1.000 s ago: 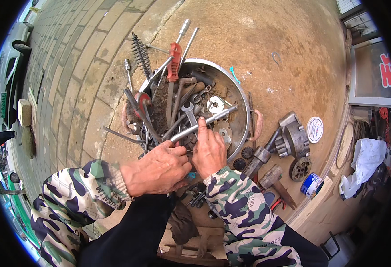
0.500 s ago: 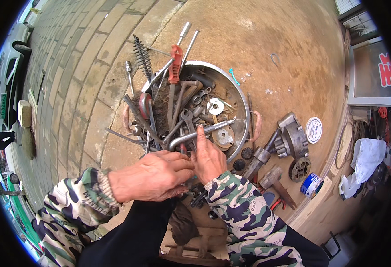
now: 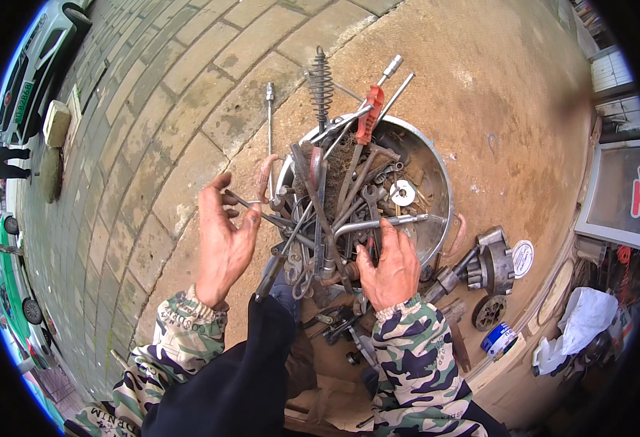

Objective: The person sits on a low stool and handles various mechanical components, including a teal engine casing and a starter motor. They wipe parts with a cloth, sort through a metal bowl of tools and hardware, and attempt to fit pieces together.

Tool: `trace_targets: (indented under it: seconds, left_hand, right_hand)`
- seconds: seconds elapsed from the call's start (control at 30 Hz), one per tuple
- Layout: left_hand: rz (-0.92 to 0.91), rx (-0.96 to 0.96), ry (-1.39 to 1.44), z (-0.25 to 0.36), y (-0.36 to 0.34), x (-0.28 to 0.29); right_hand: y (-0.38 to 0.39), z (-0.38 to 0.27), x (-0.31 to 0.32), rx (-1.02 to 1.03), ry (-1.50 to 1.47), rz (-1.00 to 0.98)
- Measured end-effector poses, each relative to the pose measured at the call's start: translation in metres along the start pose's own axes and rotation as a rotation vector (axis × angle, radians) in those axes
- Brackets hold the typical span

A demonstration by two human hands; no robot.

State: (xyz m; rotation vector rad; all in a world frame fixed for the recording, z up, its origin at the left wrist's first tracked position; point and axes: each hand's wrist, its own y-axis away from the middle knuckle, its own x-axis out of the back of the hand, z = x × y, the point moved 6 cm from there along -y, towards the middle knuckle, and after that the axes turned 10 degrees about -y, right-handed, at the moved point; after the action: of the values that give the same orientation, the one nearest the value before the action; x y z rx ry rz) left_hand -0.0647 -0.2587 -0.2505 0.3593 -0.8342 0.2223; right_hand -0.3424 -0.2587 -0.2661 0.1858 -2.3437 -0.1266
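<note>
In the head view, the left hand (image 3: 222, 240) is at the left edge of a round metal basin (image 3: 445, 186) full of tools, beside its left handle (image 3: 266, 177). Its fingers are bent and parted, with the outer end of a thin dark rod (image 3: 244, 200) between the thumb and the forefinger; whether they pinch it, I cannot tell. From there the rod slants down and right into the heap.

The right hand (image 3: 389, 266) is over the near right part of the basin. Its thumb and forefinger are spread apart, and the forefinger's tip is at a silver bar (image 3: 407, 219), which lies across the heap just ahead of that hand. The thumb points toward the tools on the near side.

Beyond the fingers, a red-handled tool (image 3: 370, 115) and a dark coil spring (image 3: 321, 91) stick up at the far side, and a white disc (image 3: 403, 192) lies inside the basin. A blue can (image 3: 498, 339) and a toothed wheel (image 3: 490, 312) are on the ground to the right.
</note>
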Motion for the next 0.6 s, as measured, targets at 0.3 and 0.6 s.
trace_targets:
  seconds: [0.3,0.6]
  left_hand:
    - [-0.143,0.324,1.01,-0.027,-0.021,-0.038]
    - [-0.384,0.369,0.887,-0.056,-0.041,-0.058]
  right_hand:
    - [-0.038,-0.007,-0.026,0.157,0.162,-0.09]
    - [-0.029,0.007,-0.025,0.3,0.165,-0.062]
